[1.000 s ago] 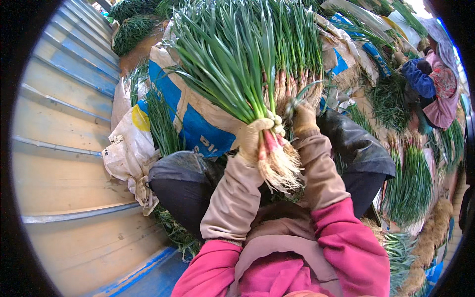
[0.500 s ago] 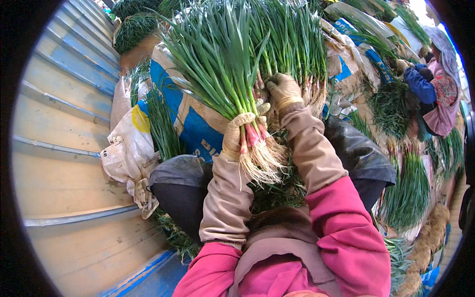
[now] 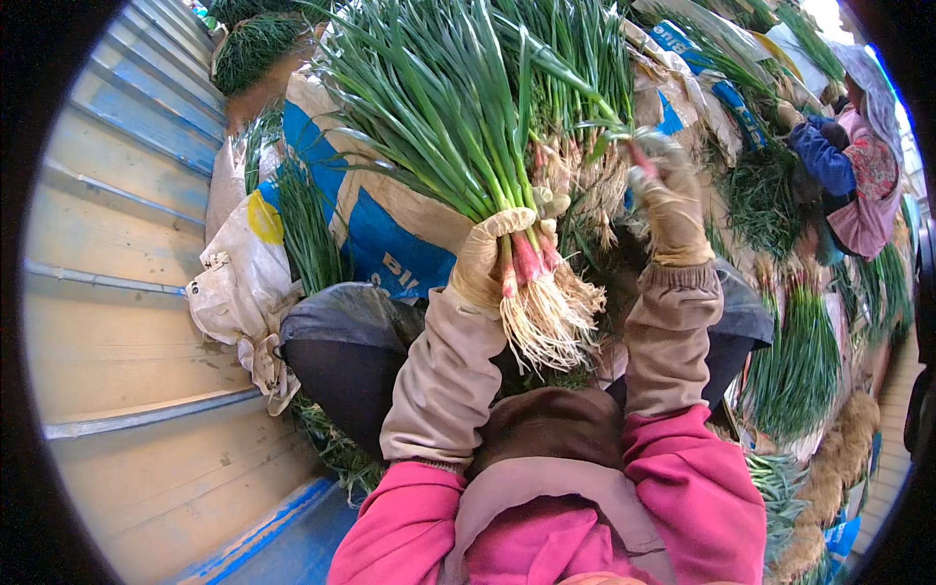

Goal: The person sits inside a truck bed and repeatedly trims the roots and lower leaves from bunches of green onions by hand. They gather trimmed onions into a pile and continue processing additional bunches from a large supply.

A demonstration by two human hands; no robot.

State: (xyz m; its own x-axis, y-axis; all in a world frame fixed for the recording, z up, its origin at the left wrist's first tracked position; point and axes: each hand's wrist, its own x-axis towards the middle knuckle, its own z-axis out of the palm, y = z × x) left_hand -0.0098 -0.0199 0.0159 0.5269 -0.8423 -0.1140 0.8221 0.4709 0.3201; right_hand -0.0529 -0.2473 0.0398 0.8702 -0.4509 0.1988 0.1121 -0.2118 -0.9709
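Note:
In my gloved left hand (image 3: 478, 261) is a thick bunch of green onions (image 3: 468, 156), gripped just above the pink bulbs. Their long leaves fan up and away, and the pale roots hang toward me. My gloved right hand (image 3: 675, 207), partly smeared by motion, is closed on the pink lower end of a single green onion stalk (image 3: 606, 109), whose leaves slant to the upper left. Behind the bunch, more green onions (image 3: 556, 166) lie in a pile with roots toward me, partly hidden by the held bunch.
A blue and beige sack (image 3: 395, 249) lies under the pile. Left stands a ribbed metal wall (image 3: 136, 322), with a white sack (image 3: 234, 297) beside it. At right, a person in a pink top (image 3: 868, 210) sits near more bundles (image 3: 798, 361).
My right hand has drawn back from the pile, moving right and toward me, with one green onion stalk in it. My left hand and its bunch have shifted slightly right and nearer.

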